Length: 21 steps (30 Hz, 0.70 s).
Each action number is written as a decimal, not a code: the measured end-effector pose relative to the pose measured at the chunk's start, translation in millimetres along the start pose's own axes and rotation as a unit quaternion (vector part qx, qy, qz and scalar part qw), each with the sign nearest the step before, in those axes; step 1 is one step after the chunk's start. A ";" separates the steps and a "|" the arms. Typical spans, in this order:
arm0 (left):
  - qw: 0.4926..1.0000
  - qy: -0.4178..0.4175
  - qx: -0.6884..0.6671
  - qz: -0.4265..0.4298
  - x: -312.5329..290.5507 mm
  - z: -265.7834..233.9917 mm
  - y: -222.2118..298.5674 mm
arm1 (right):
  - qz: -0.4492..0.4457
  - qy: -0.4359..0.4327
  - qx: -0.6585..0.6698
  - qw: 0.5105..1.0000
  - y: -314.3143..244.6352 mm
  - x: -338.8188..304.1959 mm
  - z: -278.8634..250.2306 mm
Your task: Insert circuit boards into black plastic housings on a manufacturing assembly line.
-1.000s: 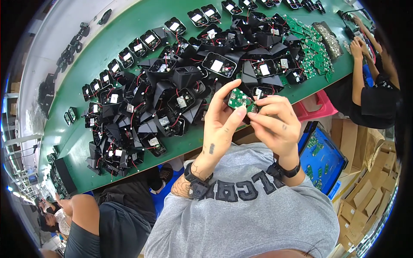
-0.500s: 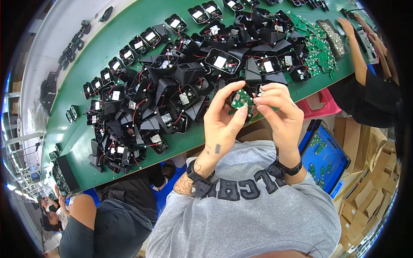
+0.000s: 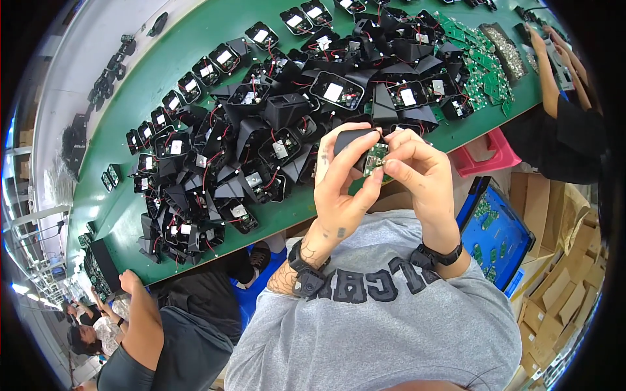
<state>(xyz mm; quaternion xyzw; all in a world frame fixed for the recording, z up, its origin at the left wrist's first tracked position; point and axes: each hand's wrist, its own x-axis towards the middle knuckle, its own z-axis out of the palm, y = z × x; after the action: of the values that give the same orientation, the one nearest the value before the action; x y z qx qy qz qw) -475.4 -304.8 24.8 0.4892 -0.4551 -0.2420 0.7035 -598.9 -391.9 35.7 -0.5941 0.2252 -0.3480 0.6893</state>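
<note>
My left hand [image 3: 340,189] is closed around a black plastic housing [image 3: 352,139], with its thumb and index finger at a small green circuit board [image 3: 374,158]. The board is tilted up at the housing's right side, its components showing. My right hand [image 3: 422,174] is closed in a pinch at the board's right edge. Whatever lies between those fingertips is too small and too covered to make out. Just beyond my hands is a heap of black housings [image 3: 287,109], many with white-labelled parts and red wires inside.
The green table [image 3: 140,98] carries a row of housings along its far side. Loose green circuit boards [image 3: 482,72] lie at the right, beside a tray of small metallic parts [image 3: 503,52]. Co-workers sit left and right. A pink stool [image 3: 486,155] and blue tray [image 3: 499,228] are below.
The board has turned upright in my fingers, and the black housing now shows in my left hand. My right hand has closed in on the board's edge. The left co-worker's arm has reached to the table.
</note>
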 end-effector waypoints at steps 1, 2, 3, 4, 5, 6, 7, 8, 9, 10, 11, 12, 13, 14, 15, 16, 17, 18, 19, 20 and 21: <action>1.000 0.000 0.000 -0.001 0.8 -1.0 0.7 | 0.001 0.000 0.001 1.000 -0.2 0.2 -0.9; 0.999 -0.022 0.019 0.015 1.9 -2.4 1.4 | 0.016 -0.002 0.016 1.000 -0.5 0.1 -1.6; 0.998 -0.044 0.038 0.031 3.1 -3.9 2.1 | 0.031 -0.004 0.032 0.999 -1.1 0.1 -2.5; 0.998 -0.044 0.038 0.030 4.1 -5.9 3.1 | 0.032 -0.004 0.032 0.999 -2.0 0.2 -4.2; 0.995 -0.064 0.060 0.043 5.0 -8.3 3.6 | 0.051 -0.016 0.037 0.998 -2.8 0.5 -6.3; 0.992 -0.084 0.081 0.056 5.6 -9.4 3.4 | 0.070 -0.028 0.042 0.996 -3.7 1.0 -8.3; 0.992 -0.082 0.072 0.058 5.9 -9.1 1.9 | 0.071 -0.028 0.042 0.996 -4.6 1.7 -9.9; 0.992 -0.082 0.072 0.057 7.0 -9.4 4.0 | 0.081 -0.036 0.035 0.995 -5.9 2.5 -11.7; 0.988 -0.095 0.106 0.062 9.5 -10.3 8.1 | 0.091 -0.043 0.028 0.994 -7.7 3.1 -13.4; 0.982 -0.109 0.140 0.066 11.1 -10.5 10.7 | 0.092 -0.043 0.028 0.994 -10.5 3.6 -15.0; 0.982 -0.108 0.141 0.065 10.6 -9.2 11.9 | 0.090 -0.050 -0.021 0.994 -14.0 4.4 -16.1; 0.985 -0.100 0.131 0.044 9.2 -7.2 12.9 | 0.088 -0.058 -0.069 0.992 -16.4 5.1 -16.8; 0.988 -0.092 0.120 0.022 8.6 -6.1 13.8 | 0.089 -0.058 -0.069 0.992 -17.6 5.9 -17.3; 0.988 -0.092 0.120 0.021 8.9 -6.7 14.7 | 0.118 -0.069 -0.020 0.990 -18.2 6.4 -17.3; 0.983 -0.099 0.152 0.043 9.6 -7.8 15.3 | 0.148 -0.080 0.029 0.985 -18.2 6.8 -17.2; 0.976 -0.105 0.182 0.064 10.0 -8.6 15.6 | 0.148 -0.079 0.029 0.985 -17.5 7.2 -16.4; 0.976 -0.105 0.182 0.063 9.9 -8.5 14.6 | 0.155 -0.072 0.030 0.985 -16.5 7.9 -15.6; 0.976 -0.103 0.183 0.062 9.2 -8.4 13.0 | 0.161 -0.064 0.031 0.984 -15.3 8.2 -14.7; 0.976 -0.100 0.184 0.061 8.4 -8.0 11.8 | 0.162 -0.064 0.031 0.984 -11.7 7.4 -13.8; 0.976 -0.102 0.183 0.061 6.8 -6.7 11.6 | 0.165 -0.052 0.055 0.983 -5.7 5.9 -13.3; 0.981 -0.091 0.169 0.032 4.2 -5.0 12.0 | 0.167 -0.040 0.079 0.982 -0.4 4.5 -13.2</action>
<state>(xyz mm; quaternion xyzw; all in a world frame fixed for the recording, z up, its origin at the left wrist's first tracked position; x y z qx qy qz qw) -470.3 -300.9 36.8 0.5620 -0.5668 -0.1827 0.5740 -605.6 -404.0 34.0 -0.5051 0.2653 -0.2203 0.7912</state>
